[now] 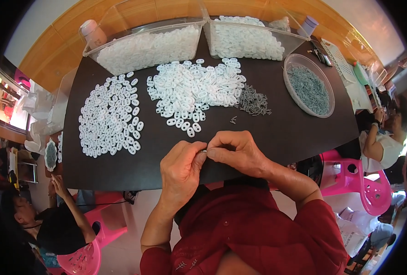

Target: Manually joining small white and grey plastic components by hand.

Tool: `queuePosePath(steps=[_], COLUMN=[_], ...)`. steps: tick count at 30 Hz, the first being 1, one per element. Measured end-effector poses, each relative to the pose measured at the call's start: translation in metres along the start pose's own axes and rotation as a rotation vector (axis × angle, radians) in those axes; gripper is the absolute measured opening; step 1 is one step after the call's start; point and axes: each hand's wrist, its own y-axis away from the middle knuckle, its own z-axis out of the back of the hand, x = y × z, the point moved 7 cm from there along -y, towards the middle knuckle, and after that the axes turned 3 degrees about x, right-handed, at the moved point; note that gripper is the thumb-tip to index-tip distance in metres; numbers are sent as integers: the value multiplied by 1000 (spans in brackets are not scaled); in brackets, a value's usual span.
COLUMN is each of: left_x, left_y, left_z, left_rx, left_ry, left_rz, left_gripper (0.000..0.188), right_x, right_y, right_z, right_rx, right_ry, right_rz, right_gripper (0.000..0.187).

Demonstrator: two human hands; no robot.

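Observation:
Near the table's front edge my left hand (pixel 181 170) and my right hand (pixel 241 153) meet fingertip to fingertip. Both are closed in a pinch around a tiny light-coloured piece, mostly hidden by the fingers, whose kind I cannot make out. Just beyond them lies a heap of white oval plastic pieces (pixel 189 87), each with two holes. A small pile of grey screw-like pins (pixel 254 101) touches its right side, with a few loose pins (pixel 233 120) nearer my hands. More white oval pieces (pixel 109 117) are spread flat on the left.
Two clear bins (pixel 144 68) (pixel 258 39) of white pieces line the far edge. A round clear tub (pixel 329 103) of grey pins stands at right on the dark table (pixel 299 137). Bottles flank the bins. Other people sit left and right, by pink chairs (pixel 373 192).

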Motion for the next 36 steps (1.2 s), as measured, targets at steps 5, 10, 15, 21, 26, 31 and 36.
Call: queuePosePath(steps=[5,10,15,21,26,31,36], left_x=[10,19,34,30,35,40,39], left_y=[2,8,23,25,27,26,24], left_z=[1,-5,-30,-33,-35,-36,-42], left_rx=[-40,-157,-238,-309,-302,-281,-250], left_ry=[195,654,1080,1036,1008,971,935], left_rz=[119,250,446,508,487,495,477], left_gripper=[22,25,17,12,11,11,12], right_x=[-3,2,5,20,15,13,-1], right_y=[1,7,15,24,27,25,11], right_z=[-2,-2,-11,-6,6,62,66], right_rx=[23,-120,-240,-370,-391,-502,-389], right_ry=[-113,-174,-182,262,399,749,964], right_rz=[-21,8,122,427,441,410,418], right_gripper=[11,11,3,8,8,10,14])
